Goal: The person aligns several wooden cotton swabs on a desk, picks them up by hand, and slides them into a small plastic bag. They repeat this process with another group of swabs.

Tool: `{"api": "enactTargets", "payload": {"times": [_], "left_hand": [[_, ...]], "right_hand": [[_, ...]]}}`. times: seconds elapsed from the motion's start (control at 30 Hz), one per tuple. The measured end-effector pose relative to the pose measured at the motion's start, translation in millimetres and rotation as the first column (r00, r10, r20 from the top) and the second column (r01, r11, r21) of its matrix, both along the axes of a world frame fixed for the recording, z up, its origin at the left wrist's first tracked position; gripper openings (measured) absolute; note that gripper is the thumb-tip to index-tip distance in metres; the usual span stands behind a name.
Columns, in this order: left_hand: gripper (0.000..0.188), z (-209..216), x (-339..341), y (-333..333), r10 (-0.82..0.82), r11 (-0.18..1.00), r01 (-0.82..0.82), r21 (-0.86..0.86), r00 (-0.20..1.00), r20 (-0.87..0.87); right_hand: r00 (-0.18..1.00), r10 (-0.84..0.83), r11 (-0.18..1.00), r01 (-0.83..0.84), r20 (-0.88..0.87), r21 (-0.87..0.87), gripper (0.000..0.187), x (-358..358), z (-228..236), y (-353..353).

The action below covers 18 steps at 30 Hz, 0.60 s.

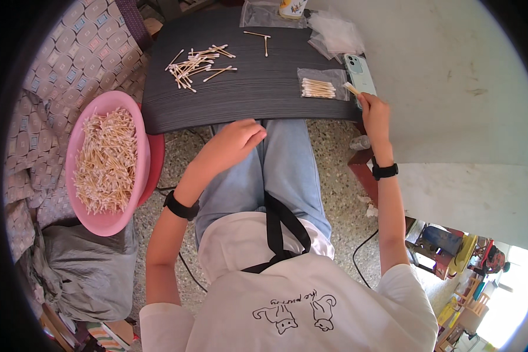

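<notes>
My right hand (374, 117) is at the table's right edge, closed on a few cotton swabs (351, 88) whose white tips stick out past the fingers. Just left of it lies a clear plastic bag (340, 75) with a neat row of cotton swabs (318, 88) on it or inside; I cannot tell which. A pale green phone (359, 75) lies beside and partly behind the held swabs. My left hand (240, 141) is curled closed at the table's front edge, with nothing showing between its fingers. Loose swabs (196, 66) lie scattered in a pile on the dark table (246, 97).
A pink basin (75, 149) full of cotton swabs stands left of the table on something red. Two swabs (267, 46) lie apart at the back. Clear bags (337, 34) and a cup (292, 8) sit at the far right. A wall (452, 88) borders the right side.
</notes>
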<state>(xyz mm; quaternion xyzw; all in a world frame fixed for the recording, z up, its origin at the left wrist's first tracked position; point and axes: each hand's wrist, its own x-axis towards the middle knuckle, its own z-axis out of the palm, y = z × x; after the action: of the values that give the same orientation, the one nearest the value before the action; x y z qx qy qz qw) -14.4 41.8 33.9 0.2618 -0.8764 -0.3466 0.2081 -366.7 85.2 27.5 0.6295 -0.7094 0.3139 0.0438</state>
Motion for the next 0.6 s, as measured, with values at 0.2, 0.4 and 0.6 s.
{"api": "enactTargets", "payload": {"times": [0.2, 0.4, 0.6], "left_hand": [[0.012, -8.5, -17.0, -5.6, 0.077, 0.995, -0.083, -0.057, 0.991, -0.105], [0.018, -9.1, -68.8, 0.8, 0.225, 0.962, -0.245, -0.120, 0.962, -0.157], [0.022, -12.9, -100.4, 6.8, 0.388, 0.832, -0.479, -0.279, 0.863, -0.323]], "right_hand": [[0.989, 0.100, 0.994, -0.094, 0.110, -0.057, 0.018, 36.5, 0.0, 12.3], [0.959, 0.130, 0.991, -0.130, 0.250, -0.018, 0.018, 71.5, 0.5, 26.2], [0.951, 0.124, 0.992, -0.130, 0.284, 0.000, 0.016, 88.2, 0.5, 32.8]]}}
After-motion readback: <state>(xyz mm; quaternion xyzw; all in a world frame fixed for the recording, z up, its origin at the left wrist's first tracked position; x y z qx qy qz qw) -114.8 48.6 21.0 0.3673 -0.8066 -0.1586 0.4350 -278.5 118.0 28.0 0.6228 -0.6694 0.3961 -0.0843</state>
